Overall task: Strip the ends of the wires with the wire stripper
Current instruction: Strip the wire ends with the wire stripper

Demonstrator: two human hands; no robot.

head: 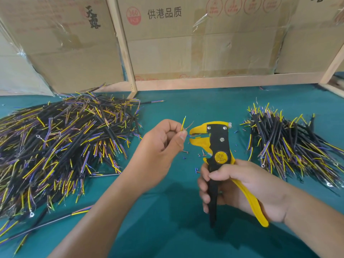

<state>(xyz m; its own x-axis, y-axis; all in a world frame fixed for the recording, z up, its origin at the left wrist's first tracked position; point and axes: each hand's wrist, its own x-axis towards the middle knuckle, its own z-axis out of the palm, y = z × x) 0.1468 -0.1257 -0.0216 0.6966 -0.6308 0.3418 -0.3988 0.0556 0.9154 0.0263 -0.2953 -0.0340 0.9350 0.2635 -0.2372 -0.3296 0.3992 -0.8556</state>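
Green table (176, 229): two wire piles, one wire stripper (217, 144), two hands.

Two hands (163, 140) (236, 189), one wire stripper (217, 146), two big piles of wires (61, 146) (290, 146), three cardboard boxes (201, 36)

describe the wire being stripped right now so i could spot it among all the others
Start from the yellow-and-black wire stripper upright in the right hand at centre. Just left of its open jaws, the left hand pinches one cable. Unlike the piled wires, it is lifted off the green table, its yellow strand pointing up.
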